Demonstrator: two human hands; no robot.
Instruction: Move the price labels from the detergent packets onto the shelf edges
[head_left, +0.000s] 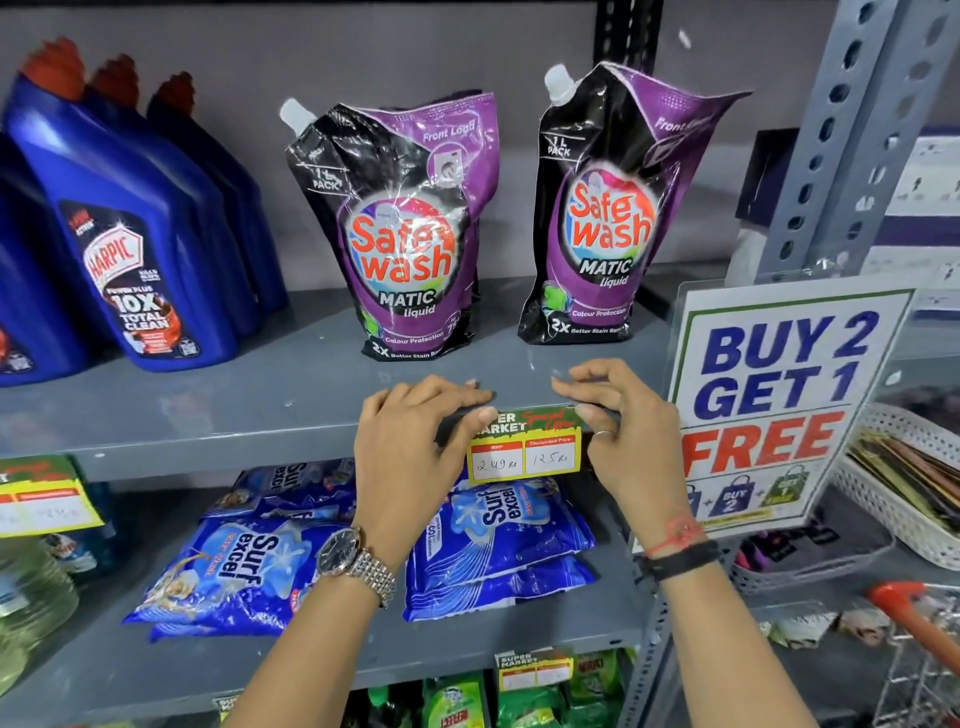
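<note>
— What's in front of you?

— The grey metal shelf (218, 415), with two Safewash Matic liquid pouches, the left pouch (402, 234) and the right pouch (597, 208), standing upright on it. Neither shows a price label on its front.

— Where is the label, then?

— The price label (524, 452) sits on the shelf's front edge, just below the gap between the pouches. Your left hand (410, 447) and right hand (623, 436) pinch its top strip against the edge, fingers curled and closed on its two ends.

— How far along are you?

— This label looks nearly fixed; you need only press it flat and let go. Another label (47, 499) hangs on the edge far left. Whether any packet label remains, I cannot tell.
</note>
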